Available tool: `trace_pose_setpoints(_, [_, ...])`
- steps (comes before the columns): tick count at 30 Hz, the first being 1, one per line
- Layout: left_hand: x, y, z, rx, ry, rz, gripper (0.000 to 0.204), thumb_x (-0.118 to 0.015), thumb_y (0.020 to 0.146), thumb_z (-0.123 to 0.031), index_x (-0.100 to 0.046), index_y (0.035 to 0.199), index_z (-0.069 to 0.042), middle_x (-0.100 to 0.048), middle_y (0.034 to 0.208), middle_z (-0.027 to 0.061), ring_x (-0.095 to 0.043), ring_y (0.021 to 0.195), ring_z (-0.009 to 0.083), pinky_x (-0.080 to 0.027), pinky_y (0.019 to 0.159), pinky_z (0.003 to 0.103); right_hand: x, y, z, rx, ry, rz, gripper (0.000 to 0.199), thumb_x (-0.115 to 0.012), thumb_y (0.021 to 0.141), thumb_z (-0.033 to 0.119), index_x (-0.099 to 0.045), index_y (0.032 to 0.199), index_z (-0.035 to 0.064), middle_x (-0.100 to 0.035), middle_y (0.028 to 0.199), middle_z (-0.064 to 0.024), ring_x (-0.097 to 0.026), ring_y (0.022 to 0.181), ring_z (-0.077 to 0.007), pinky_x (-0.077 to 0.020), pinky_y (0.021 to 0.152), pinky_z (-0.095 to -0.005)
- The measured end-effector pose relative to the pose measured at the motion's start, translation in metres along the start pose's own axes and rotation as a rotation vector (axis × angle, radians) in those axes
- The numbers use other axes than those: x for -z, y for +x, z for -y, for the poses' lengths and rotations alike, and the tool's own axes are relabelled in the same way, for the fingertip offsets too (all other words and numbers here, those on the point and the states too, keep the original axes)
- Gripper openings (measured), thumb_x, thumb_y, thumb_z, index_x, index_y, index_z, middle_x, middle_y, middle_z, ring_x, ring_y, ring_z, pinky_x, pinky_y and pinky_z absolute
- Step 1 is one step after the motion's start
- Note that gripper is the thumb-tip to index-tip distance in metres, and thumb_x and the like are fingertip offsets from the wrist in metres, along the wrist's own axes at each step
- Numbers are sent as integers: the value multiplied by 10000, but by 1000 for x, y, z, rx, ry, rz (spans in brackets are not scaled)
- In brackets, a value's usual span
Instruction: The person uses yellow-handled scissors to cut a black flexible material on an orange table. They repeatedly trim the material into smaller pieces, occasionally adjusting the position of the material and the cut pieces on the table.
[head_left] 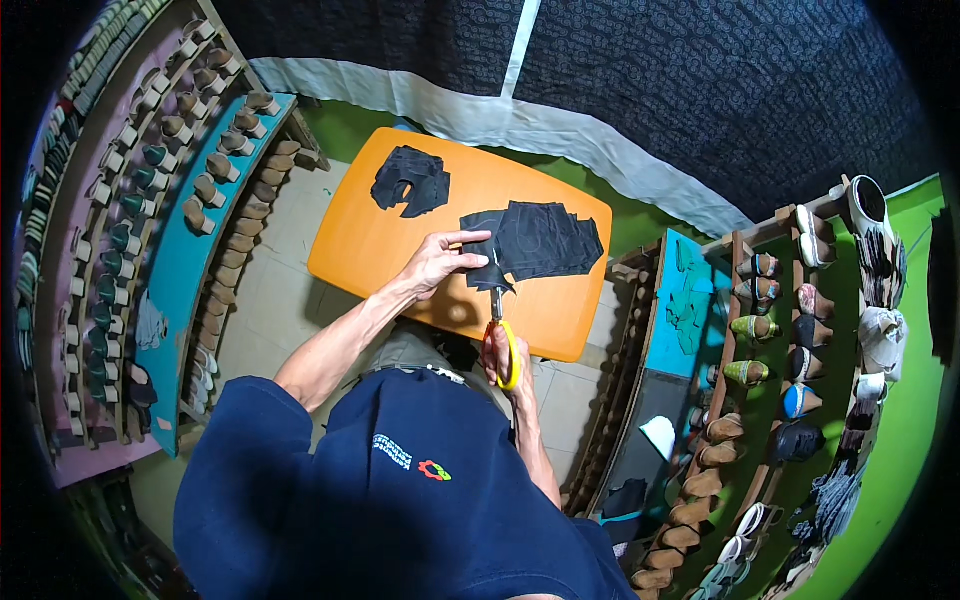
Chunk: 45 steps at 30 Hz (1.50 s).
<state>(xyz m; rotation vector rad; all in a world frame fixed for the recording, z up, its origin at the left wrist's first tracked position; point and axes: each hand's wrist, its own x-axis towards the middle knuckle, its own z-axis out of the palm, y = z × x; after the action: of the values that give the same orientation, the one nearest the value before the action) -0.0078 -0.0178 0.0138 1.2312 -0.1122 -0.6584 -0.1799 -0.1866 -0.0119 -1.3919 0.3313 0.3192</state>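
Your left hand (440, 264) spreads extended fingers over the black cloth (480, 226) on the orange table (350, 248); your right hand (500, 358) grips the scissors (514, 366). The cloth, possibly thin leather, seems light and limp: hold it flat beside the blades.

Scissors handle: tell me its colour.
The scissors handle is yellow with some red; head view.

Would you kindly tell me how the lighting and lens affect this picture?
Head view: black corners frame the round fisheye image, and the shoe racks look curved; head view: a dark shadow covers part of the navy shirt, another lies on the orange table near the left hand; head view: creases in the black fabric show only faintly.
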Motion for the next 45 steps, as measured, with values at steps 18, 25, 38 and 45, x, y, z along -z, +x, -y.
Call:
trace_pose_setpoints(18, [-4,-3,5,-21,-12,19,548,-747,835,0,-583,1357,-24,-684,1173,105,-670,998,123,-521,947,246,-5,5,7,-11,-9,-19,636,-470,962,658,-498,757,57,-375,483,2,-366,370,-101,-309,350,-265])
trace_pose_setpoints(25, [-8,-6,8,-50,-39,-16,542,-760,833,-19,-593,1349,-23,-706,1067,91,-661,912,96,-520,867,220,-5,1,11,1,-13,-51,484,-571,993,479,-527,742,67,-442,488,0,-410,357,-91,-341,337,-257])
trace_pose_setpoints(38, [-10,-8,10,-83,-81,-20,553,-768,818,-15,-592,1342,-1,-712,1027,71,-652,863,87,-521,822,212,-7,7,9,-65,0,-79,484,-652,939,503,-559,773,58,-477,541,14,-448,391,-85,-377,371,-250])
trace_pose_setpoints(45, [-11,-9,11,-49,-69,-14,557,-718,840,54,-561,1371,-6,-708,1099,90,-679,936,111,-538,911,242,-10,6,14,-16,-89,-83,505,-511,1006,508,-541,769,64,-452,490,-2,-426,382,-91,-346,361,-255])
